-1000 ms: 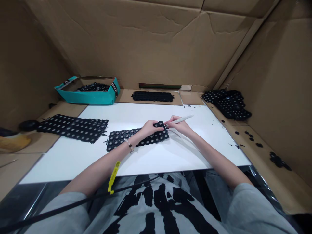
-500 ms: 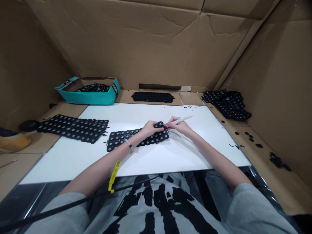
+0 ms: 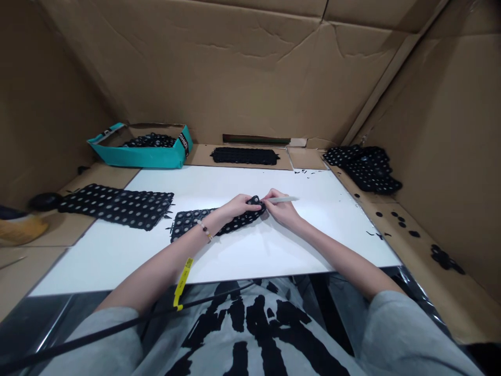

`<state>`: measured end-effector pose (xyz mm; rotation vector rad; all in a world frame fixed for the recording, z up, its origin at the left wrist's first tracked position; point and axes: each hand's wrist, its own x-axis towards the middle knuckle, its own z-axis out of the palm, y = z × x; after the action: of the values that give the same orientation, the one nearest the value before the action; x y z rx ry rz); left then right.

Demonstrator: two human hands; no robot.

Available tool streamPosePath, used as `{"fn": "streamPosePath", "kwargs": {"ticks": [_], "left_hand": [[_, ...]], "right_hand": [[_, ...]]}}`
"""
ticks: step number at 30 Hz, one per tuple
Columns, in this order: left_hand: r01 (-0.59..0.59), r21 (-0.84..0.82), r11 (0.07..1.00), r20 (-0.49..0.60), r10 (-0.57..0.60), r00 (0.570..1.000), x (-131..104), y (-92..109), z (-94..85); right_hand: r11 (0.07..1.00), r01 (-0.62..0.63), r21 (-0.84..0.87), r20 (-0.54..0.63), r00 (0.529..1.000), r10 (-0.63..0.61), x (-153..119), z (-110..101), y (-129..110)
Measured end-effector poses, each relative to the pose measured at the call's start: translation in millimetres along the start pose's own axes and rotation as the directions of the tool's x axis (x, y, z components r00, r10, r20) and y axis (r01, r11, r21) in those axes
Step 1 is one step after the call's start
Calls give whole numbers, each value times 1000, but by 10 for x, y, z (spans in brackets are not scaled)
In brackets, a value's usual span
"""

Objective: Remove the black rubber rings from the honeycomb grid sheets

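A black sheet with rows of round grey dots (image 3: 191,219) lies on the white board (image 3: 250,256), its right end lifted. My left hand (image 3: 239,205) is closed on that raised end, thumb in front and fingers behind. My right hand (image 3: 279,204) grips a slim white pen-like tool (image 3: 287,199). Its working tip meets the sheet's right edge, but my fingers hide the tip itself. Part of the sheet is covered by my left forearm.
A teal box (image 3: 144,155) with more dotted pieces stands at back left. Another dotted sheet (image 3: 121,205) lies left, a black strip (image 3: 246,155) at the back, a dotted pile (image 3: 368,167) at right. Loose black discs (image 3: 401,219) dot the cardboard. Cardboard walls (image 3: 235,68) surround the board.
The pen-like tool has tipped flatter, and my right hand has shifted slightly left and turned. The sheet's right end is bent up and folded more than before.
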<state>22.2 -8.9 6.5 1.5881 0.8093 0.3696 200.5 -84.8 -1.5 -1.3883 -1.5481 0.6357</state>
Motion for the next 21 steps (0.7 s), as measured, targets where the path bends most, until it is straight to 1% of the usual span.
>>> {"fn": "streamPosePath", "kwargs": {"ticks": [2,3,4,5,6,7,9,11,14,17,19,21], "left_hand": [[-20,32,999,39,18,999,9,-6,-28],[-58,82,995,41,55,998,20,-16,-44],[-107,152,983,19,105,994,34,-31,-61],[-148,234,961,-29,159,987,51,-50,-78],[-165,317,934,-93,204,975,68,-71,-95],[-157,385,910,-160,233,959,85,-93,-109],[-111,446,888,-260,247,933,114,-134,-125],[-89,439,894,-278,229,933,132,-164,-124],[-124,423,898,-239,243,940,134,-178,-93],[-162,412,897,-202,263,943,125,-173,-56],[-158,383,910,-213,254,943,126,-175,-40],[-146,342,928,-232,234,944,135,-183,-34]], "right_hand": [[1000,-2,-7,-4,1000,2,18,-14,20],[1000,-11,-4,-8,1000,11,33,-36,37],[1000,-26,8,-13,1000,26,52,-67,56],[999,-46,27,-19,999,46,73,-106,77],[996,-72,53,-13,997,73,96,-150,97],[991,-103,90,7,995,103,118,-194,111],[970,-163,182,68,986,153,157,-265,120],[941,-197,276,110,979,172,175,-292,105],[903,-214,373,115,976,184,162,-237,80],[912,-217,349,95,976,196,134,-138,105],[936,-196,292,56,981,188,125,-96,143],[945,-185,271,34,983,182,124,-80,173]]}}
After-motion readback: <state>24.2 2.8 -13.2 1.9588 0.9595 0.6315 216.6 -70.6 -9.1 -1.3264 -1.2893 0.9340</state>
